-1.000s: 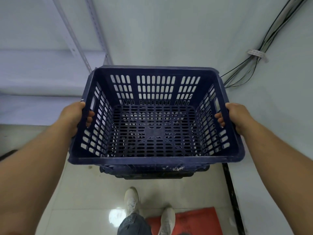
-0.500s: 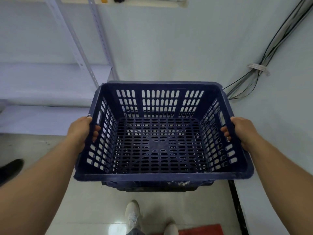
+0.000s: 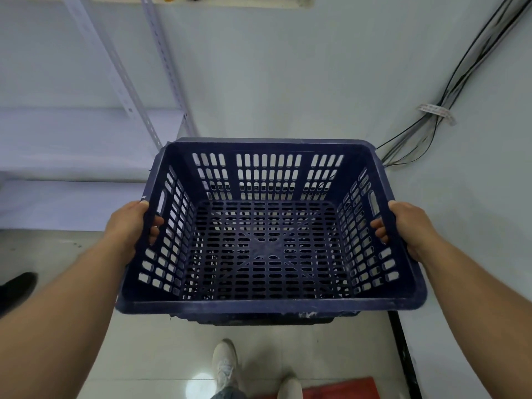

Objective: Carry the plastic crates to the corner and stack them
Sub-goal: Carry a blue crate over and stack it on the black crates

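Looks like I'm in some storeroom: bare metal shelving [image 3: 121, 82], loose cables [image 3: 449, 90] down the wall, plain tiled floor [image 3: 161, 355].

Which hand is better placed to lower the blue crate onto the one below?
Neither alone: left hand and right hand grip opposite handles of the dark blue slotted plastic crate at equal height, above the lower crate.

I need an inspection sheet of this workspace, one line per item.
Surface: pale glossy tile floor, bare near the feet.
Job's things: blue crate, empty, held above another dark crate.
Clutter: red mat; dark shoe at left edge.
Grippers: left hand and right hand, each in a grip on a side handle.
Cables: black bundle on right wall, tagged.
Surroundings: white shelving, wall corner.
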Demonstrator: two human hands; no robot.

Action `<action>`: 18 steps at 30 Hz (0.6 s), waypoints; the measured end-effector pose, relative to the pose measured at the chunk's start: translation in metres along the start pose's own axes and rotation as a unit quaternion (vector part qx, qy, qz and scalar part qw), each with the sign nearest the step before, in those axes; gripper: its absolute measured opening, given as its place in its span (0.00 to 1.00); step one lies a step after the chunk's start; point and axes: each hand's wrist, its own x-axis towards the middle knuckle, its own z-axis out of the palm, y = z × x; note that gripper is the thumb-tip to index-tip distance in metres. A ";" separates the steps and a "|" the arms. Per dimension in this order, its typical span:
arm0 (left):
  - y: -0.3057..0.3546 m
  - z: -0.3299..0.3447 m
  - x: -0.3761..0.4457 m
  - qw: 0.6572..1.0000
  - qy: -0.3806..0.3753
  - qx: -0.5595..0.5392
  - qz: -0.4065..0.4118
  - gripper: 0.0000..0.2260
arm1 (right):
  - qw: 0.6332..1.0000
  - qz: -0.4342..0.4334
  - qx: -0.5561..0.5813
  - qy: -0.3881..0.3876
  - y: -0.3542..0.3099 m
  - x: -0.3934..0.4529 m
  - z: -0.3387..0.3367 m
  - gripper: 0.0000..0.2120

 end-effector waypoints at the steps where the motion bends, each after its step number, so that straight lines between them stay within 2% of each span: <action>1: 0.000 0.000 -0.001 1.000 0.001 0.002 0.001 0.13 | 1.000 -0.002 0.002 0.001 0.000 0.000 0.000 0.21; 18: 0.001 0.001 -0.004 0.999 0.009 0.030 0.030 0.13 | 0.996 -0.022 -0.073 0.047 0.002 0.006 0.004 0.20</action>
